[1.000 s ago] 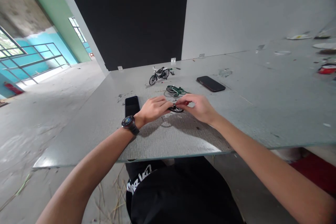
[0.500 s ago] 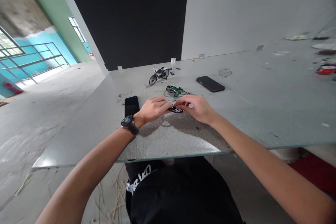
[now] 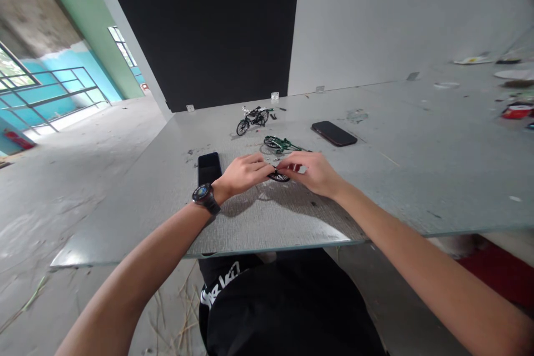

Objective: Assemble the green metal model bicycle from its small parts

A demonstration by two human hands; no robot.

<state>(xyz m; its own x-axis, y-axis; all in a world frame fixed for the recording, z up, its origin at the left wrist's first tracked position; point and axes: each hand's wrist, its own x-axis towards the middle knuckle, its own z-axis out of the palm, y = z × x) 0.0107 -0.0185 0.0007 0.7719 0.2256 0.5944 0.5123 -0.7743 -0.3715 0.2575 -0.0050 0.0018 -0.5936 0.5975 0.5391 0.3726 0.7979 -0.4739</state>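
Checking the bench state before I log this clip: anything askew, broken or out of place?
The green model bicycle lies on its side behind the hands, with a wheel missing; the black model bicycle stands upright. Left hand and right hand pinch a loose small wheel. Scraps and smudges litter the table at far right.

Small black spoked wheel (image 3: 279, 177) on the grey textured mat (image 3: 267, 217), between left hand (image 3: 244, 173) and right hand (image 3: 314, 173). Behind: green model bicycle (image 3: 280, 144), farther back black model bicycle (image 3: 252, 118). Left: black phone (image 3: 209, 167); right rear: second dark phone (image 3: 334, 133).
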